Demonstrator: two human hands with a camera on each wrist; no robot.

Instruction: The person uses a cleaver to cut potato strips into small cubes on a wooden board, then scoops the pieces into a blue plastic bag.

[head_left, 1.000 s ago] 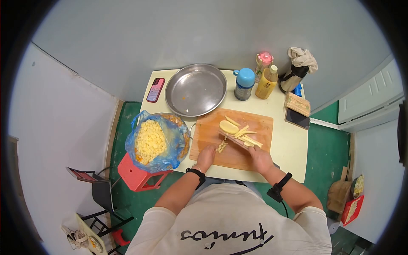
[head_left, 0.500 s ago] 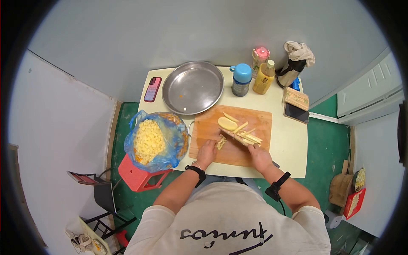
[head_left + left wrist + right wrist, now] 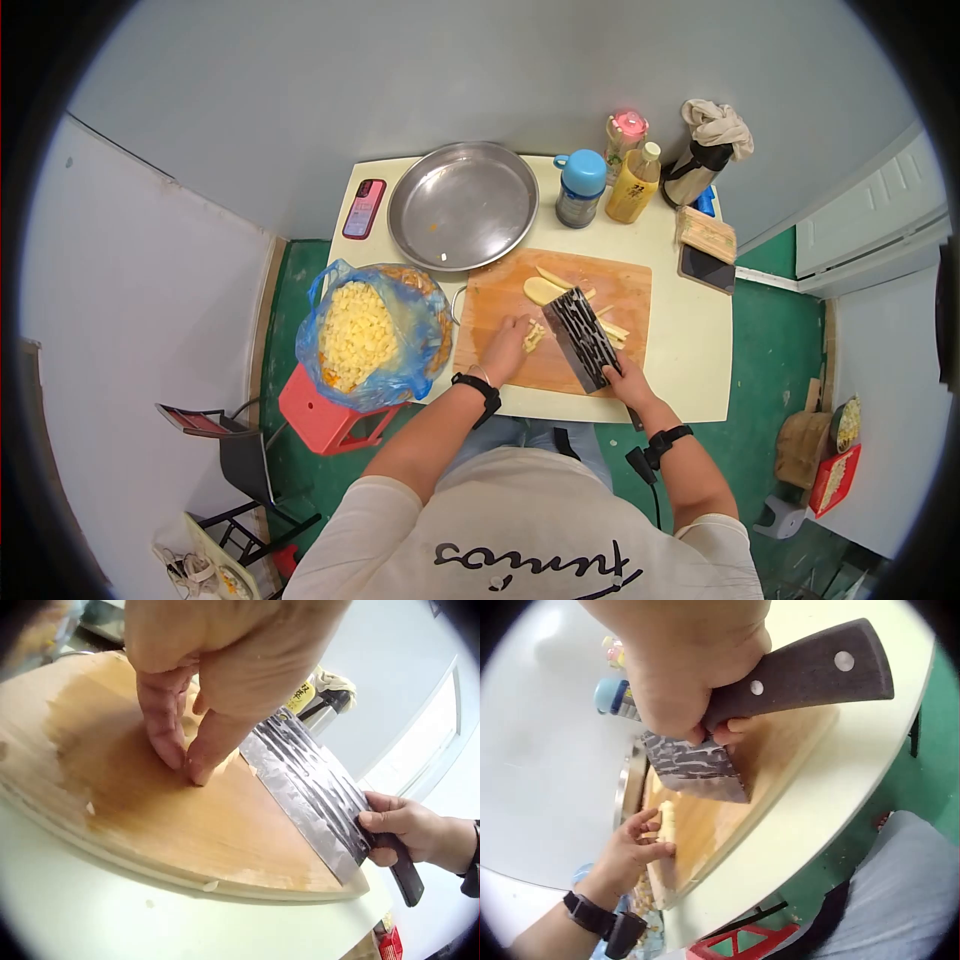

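Observation:
On the wooden cutting board (image 3: 497, 292), my left hand (image 3: 505, 350) holds a short row of small potato pieces (image 3: 534, 336) between thumb and fingers, fingertips down at the wood. My right hand (image 3: 628, 382) grips a cleaver (image 3: 582, 340) by its dark handle (image 3: 810, 671). The broad, dark-patterned blade (image 3: 300, 787) slants over the board, just right of the pieces, with scraps stuck to it. Behind the blade, partly hidden, lie an oval potato slice (image 3: 543, 291) and several potato sticks (image 3: 615, 331).
A blue plastic bag (image 3: 405, 330) full of diced potato stands left of the board. Beyond the board is a round metal pan (image 3: 463, 205), with a phone (image 3: 364, 209) beside it. A blue-lidded flask (image 3: 580, 190), yellow bottle (image 3: 633, 187) and thermos (image 3: 690, 175) line the back right.
The cleaver has turned from lying narrow across the board to a steeper slant, its broad face now showing. My right hand moved slightly right and nearer; the left reached forward to the small pieces.

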